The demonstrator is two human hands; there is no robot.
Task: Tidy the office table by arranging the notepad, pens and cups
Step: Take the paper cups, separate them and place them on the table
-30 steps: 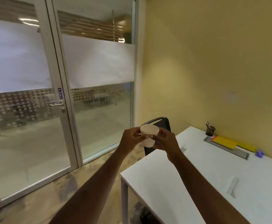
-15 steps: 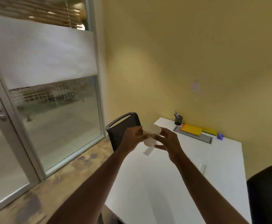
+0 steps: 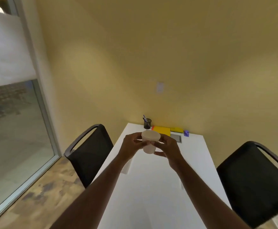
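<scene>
Since half a second ago my view has swung further right: the glass door has slid almost out at the left edge, the white surface (image 3: 151, 187) now runs straight ahead of me, and a second black chair (image 3: 254, 182) has come fully in at 3 o'clock. Both hands have stayed on the white paper cup (image 3: 150, 142), which I see upright in the air above the middle of the surface, not touching it. My left hand (image 3: 130, 146) holds the cup from the 9 o'clock side, its fingers curled round the wall just under the rim. My right hand (image 3: 169, 146) holds it from the 3 o'clock side, fingers wrapped round the rim and thumb tucked near the base. At 12 o'clock, against the yellow wall, a black mesh pen holder (image 3: 147, 123) stands with a purple pen (image 3: 144, 118) poking out of it. Just to its right lies the yellow notepad (image 3: 162, 130), partly over a grey cable hatch (image 3: 176, 138) set into the surface. A narrower yellow item (image 3: 177, 129) sits beside the notepad, and a small purple object (image 3: 186, 133) I cannot identify lies beyond it. Another black chair (image 3: 89, 154) stands at 9 o'clock, beside the surface's left edge.
</scene>
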